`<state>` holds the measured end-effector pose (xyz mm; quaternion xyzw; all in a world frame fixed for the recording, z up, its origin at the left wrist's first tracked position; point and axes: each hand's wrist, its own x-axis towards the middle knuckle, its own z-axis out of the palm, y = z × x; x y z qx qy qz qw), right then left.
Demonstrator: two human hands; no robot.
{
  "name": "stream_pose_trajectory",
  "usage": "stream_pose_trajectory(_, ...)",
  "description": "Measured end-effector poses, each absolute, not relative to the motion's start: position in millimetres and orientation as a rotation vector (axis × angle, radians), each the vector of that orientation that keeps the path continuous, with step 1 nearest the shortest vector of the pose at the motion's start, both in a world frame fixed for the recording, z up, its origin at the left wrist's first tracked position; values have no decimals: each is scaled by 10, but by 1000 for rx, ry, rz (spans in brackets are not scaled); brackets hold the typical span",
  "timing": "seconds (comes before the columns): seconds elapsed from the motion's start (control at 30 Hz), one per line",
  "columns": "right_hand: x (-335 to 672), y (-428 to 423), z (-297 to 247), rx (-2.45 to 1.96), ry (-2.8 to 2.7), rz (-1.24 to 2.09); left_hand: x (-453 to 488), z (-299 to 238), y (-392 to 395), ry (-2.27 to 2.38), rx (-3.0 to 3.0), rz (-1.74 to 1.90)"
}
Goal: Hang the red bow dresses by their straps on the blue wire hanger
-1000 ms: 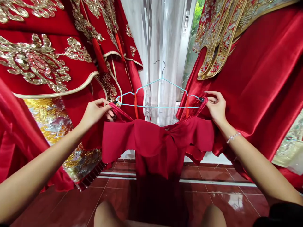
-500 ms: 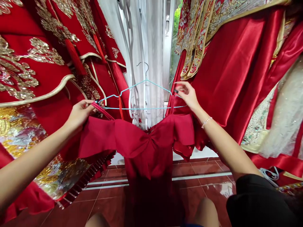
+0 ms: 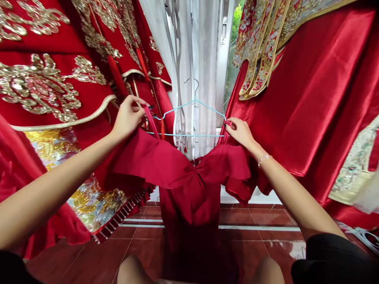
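A plain red dress [image 3: 189, 177] with a ruffled neckline hangs in front of me from a light blue wire hanger [image 3: 192, 118]. My left hand [image 3: 128, 116] pinches the dress's left strap [image 3: 151, 122], lifted up beside the hanger's left end. My right hand [image 3: 240, 132] is closed on the right strap at the hanger's right end. The hanger's hook rises in front of a white sheer curtain [image 3: 204, 59].
Red satin garments with gold embroidery hang close on the left [image 3: 53, 79] and right [image 3: 310, 86]. A window frame [image 3: 225, 51] stands behind the curtain. The floor is glossy red tile [image 3: 266, 228]. My knees show at the bottom edge.
My left hand has raised its strap higher, up toward the hanger's left shoulder. My right hand has dropped slightly and closed on the right strap. The view has swung back to the left.
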<state>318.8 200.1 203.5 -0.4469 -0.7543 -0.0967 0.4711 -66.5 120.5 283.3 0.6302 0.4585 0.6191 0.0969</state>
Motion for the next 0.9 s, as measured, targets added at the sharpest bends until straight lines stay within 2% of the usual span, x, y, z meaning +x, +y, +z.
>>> stream_pose_trajectory(0.17,3149,1968,1981,-1134,-1805,-315,-609,2956,1448,1526,2115,1513)
stream_pose_trajectory(0.4,3129,1982,1881,-1104,-1800,-342,-832,2795,1408,1544,2460,1121)
stream_pose_trajectory(0.6,3178,1866,1719,-1040,-1792,-275,-933,2435,786,1646,2765,1366)
stream_pose_trajectory(0.8,3410,1581,1527,-954,-1480,-292,-1024,2252,458,1836,2760,1225)
stream_pose_trajectory(0.9,3566,1505,1605,-916,-1595,-84,-1104,2321,574,1765,2644,1201)
